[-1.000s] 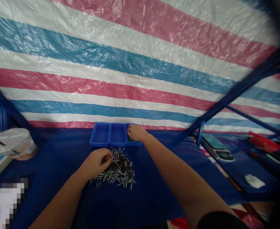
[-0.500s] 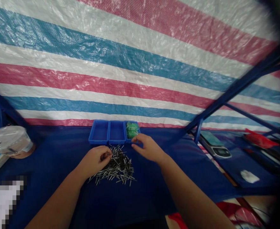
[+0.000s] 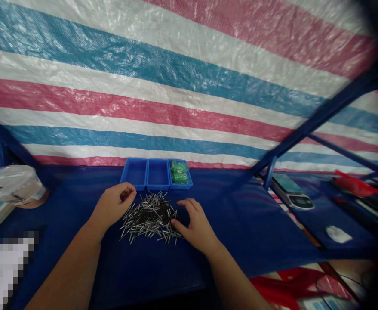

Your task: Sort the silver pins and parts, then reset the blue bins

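On the blue table, right hand (image 3: 195, 224) fingers spread on the pin pile (image 3: 150, 217); left hand (image 3: 113, 206) loosely curled beside it.

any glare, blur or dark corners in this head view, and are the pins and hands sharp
Head view: glare sheens the striped tarp; the right edge darkens into a vignette; a pixelated block masks the lower-left corner. The pile of pins is fairly sharp, as are the left hand and right hand. Straight frame bars bow from lens distortion.
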